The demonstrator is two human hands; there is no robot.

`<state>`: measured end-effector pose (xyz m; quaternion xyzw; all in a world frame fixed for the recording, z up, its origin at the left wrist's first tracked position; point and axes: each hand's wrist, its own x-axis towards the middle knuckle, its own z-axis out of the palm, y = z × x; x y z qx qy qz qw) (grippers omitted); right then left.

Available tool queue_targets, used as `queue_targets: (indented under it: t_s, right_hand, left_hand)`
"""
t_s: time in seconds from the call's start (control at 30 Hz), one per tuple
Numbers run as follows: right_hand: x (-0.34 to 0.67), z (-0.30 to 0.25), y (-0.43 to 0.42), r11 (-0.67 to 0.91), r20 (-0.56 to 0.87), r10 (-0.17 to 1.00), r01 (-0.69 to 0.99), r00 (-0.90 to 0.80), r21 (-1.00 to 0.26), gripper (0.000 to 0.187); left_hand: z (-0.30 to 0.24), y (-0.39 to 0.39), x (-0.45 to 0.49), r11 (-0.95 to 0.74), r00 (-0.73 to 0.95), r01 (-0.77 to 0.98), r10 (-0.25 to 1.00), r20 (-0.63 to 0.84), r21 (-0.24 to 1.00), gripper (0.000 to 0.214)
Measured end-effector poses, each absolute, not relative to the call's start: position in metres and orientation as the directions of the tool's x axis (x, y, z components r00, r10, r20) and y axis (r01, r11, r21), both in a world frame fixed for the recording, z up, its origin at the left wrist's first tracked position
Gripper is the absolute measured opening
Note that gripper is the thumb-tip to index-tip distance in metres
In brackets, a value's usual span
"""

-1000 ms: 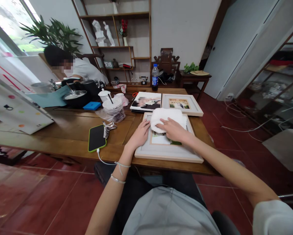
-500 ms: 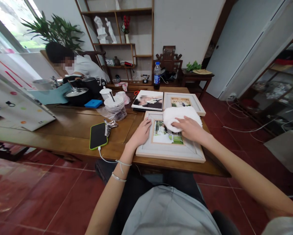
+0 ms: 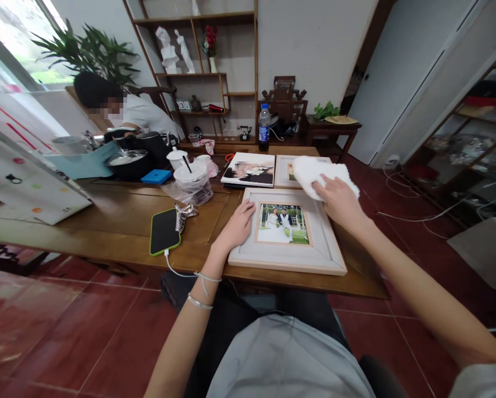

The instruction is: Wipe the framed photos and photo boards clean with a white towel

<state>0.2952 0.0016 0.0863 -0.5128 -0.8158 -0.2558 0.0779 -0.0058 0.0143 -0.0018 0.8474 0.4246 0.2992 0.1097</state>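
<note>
A white picture frame (image 3: 289, 262) with a photo of two people (image 3: 283, 224) lies flat at the table's front edge. Flat on the frame's left border rests my left hand (image 3: 238, 224), fingers stretched out. My right hand (image 3: 339, 202) grips a fluffy white cloth (image 3: 314, 168) at the frame's upper right corner. The cloth partly covers a second white frame (image 3: 281, 176) lying behind the first. Left of that second frame is a photo-covered album or panel (image 3: 249, 169).
On the wooden table (image 3: 119, 221) are a charging phone (image 3: 165, 232), a bagged cup with straw (image 3: 192, 179), a blue box (image 3: 156, 176) and a bottle (image 3: 264, 128). A laptop (image 3: 27, 177) stands left. A person (image 3: 144, 113) sits across the table.
My right hand has moved the cloth up and to the right, off the near photo, which now shows fully. My left hand has stayed on the frame's left side.
</note>
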Motion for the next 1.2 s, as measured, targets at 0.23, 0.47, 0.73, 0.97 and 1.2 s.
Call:
queue_targets:
  t_s: [0.23,0.47,0.73,0.97,1.2]
  right_hand:
    - [0.262,0.062,-0.002,0.433,0.196,0.839,0.841,-0.507,0.324,0.061]
    - [0.256,0.076,-0.015,0.404,0.163,0.869,0.86,-0.467,0.312,0.058]
    - [0.24,0.098,-0.115,0.534,0.004,0.834,0.809,-0.551,0.245,0.054]
    - [0.243,0.112,-0.137,0.545,-0.077,0.838,0.834,-0.54,0.08,0.064]
    - [0.263,0.072,-0.053,0.474,0.142,0.86,0.87,-0.491,0.136,0.069]
  left_hand:
    - [-0.002,0.015,-0.006,-0.618,0.465,0.656,0.783,0.413,0.434,0.043]
    - [-0.003,0.014,-0.005,-0.615,0.457,0.652,0.786,0.417,0.444,0.042]
    - [-0.003,0.015,-0.006,-0.621,0.457,0.65,0.78,0.427,0.439,0.042]
    - [-0.003,0.016,-0.006,-0.623,0.466,0.663,0.777,0.423,0.414,0.042]
    - [-0.003,0.017,-0.007,-0.629,0.482,0.656,0.775,0.408,0.418,0.042]
